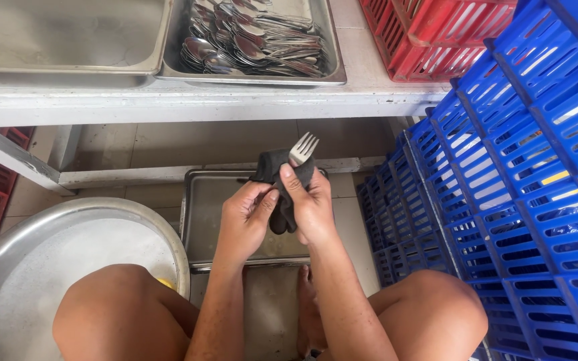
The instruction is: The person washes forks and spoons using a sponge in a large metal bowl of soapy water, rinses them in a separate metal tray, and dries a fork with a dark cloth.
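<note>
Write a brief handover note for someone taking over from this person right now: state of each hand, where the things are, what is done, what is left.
Right hand: grips a silver metal fork, tines up, wrapped in a dark cloth.
Left hand: closed on the same cloth, against the fork's handle.
Below the hands: an empty rectangular steel tray on the floor; a large round steel basin at left.
Done: a pile of steel spoons lies in a tray on the white shelf above.
Left: this fork is not yet put down. Whether more cutlery waits cannot be seen.
</note>
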